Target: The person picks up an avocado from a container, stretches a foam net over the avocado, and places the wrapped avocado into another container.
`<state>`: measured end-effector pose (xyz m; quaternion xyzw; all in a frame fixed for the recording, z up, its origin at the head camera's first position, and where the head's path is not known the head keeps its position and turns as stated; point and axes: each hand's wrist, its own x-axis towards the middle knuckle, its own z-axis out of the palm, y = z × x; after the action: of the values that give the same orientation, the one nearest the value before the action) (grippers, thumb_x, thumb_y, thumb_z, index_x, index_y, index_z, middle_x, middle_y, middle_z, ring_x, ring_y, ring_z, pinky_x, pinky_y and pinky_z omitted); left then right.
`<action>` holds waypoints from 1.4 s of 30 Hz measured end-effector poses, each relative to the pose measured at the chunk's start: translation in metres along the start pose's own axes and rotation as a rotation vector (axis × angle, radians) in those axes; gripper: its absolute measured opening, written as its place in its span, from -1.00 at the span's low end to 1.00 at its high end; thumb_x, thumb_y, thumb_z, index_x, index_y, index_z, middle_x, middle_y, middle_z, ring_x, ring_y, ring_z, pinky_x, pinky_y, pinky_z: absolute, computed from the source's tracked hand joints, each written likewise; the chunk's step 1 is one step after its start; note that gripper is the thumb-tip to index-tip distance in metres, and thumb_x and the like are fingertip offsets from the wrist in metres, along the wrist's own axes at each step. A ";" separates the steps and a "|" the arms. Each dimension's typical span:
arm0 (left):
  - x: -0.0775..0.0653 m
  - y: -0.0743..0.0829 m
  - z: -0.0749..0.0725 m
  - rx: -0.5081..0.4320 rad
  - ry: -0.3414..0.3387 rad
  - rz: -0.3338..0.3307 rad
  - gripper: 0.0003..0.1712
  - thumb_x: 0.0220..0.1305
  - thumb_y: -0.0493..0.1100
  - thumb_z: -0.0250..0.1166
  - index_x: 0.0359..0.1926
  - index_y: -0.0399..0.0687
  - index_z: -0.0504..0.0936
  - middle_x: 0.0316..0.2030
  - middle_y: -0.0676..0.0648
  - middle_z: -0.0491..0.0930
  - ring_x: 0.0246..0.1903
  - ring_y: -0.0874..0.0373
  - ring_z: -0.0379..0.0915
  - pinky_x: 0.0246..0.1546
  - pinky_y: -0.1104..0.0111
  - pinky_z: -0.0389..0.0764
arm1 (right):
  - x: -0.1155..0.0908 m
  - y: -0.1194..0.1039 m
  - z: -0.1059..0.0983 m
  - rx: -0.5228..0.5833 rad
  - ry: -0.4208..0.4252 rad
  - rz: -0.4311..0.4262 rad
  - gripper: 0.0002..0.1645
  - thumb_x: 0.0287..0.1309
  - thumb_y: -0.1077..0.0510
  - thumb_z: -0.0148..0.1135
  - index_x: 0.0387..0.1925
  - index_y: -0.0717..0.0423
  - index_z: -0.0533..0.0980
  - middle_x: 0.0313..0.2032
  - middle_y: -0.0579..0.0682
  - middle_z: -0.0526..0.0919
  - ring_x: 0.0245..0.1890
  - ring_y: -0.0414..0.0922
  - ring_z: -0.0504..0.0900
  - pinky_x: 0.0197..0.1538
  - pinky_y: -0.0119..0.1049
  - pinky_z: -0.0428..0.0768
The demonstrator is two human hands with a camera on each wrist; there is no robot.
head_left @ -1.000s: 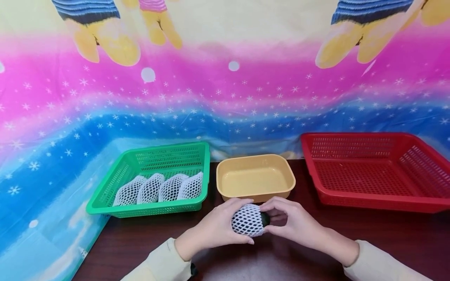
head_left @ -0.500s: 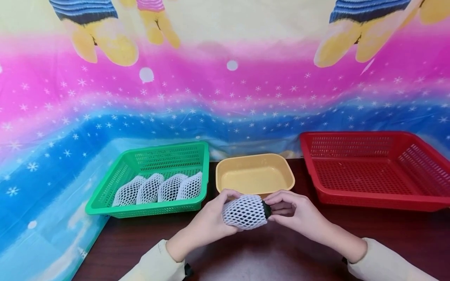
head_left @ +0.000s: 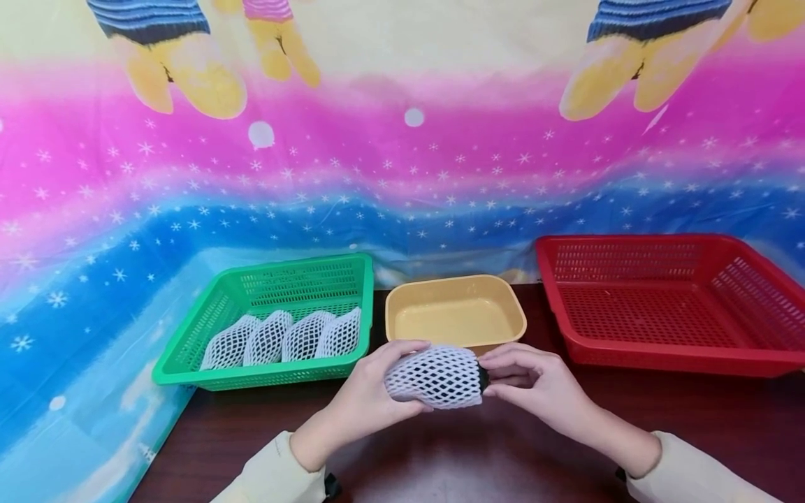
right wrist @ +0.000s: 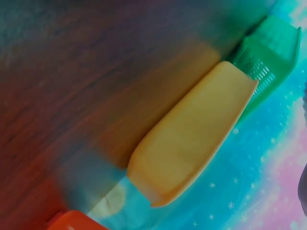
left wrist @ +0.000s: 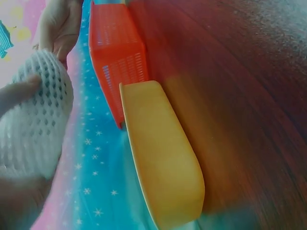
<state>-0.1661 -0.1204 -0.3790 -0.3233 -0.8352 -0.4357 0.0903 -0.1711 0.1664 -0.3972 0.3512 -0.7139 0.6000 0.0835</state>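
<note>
A dark green, rounded object in a white foam net sleeve (head_left: pixel 434 377) is held above the table in the head view. My left hand (head_left: pixel 365 391) grips its left part, thumb below and fingers on top. At the sleeve's right end, my right hand (head_left: pixel 541 384) pinches the edge with thumb and fingertips, where a little dark green surface (head_left: pixel 483 378) shows. The left wrist view has the foam sleeve (left wrist: pixel 43 115) close up, with the right hand (left wrist: pixel 60 26) beyond it. Only a dark sliver of a hand shows at the right edge of the right wrist view.
A green basket (head_left: pixel 264 377) at the left holds several items in white foam nets (head_left: pixel 270 339). Behind my hands stands a yellow tub (head_left: pixel 455 314), with a red basket (head_left: pixel 629 307) to its right. A printed cloth (head_left: pixel 402 161) hangs behind the dark wooden table (head_left: pixel 478 461).
The sleeved object has shifted left and slightly up with my left hand. The sleeve now reaches further right over the dark end, and less dark green shows.
</note>
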 end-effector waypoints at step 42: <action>0.001 -0.004 0.000 -0.090 -0.135 -0.014 -0.02 -0.17 -0.15 0.75 0.32 0.09 0.49 0.17 0.08 0.56 0.09 0.17 0.51 0.10 0.28 0.58 | 0.000 0.012 0.020 -0.150 0.015 -0.232 -0.46 -0.23 0.65 0.46 -0.21 0.11 0.74 -0.23 -0.02 0.72 -0.44 -0.22 0.54 -0.48 -0.48 0.50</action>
<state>-0.1693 -0.1211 -0.3815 -0.3499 -0.8212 -0.4505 0.0162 -0.1721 0.1481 -0.4121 0.4197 -0.7105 0.5341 0.1838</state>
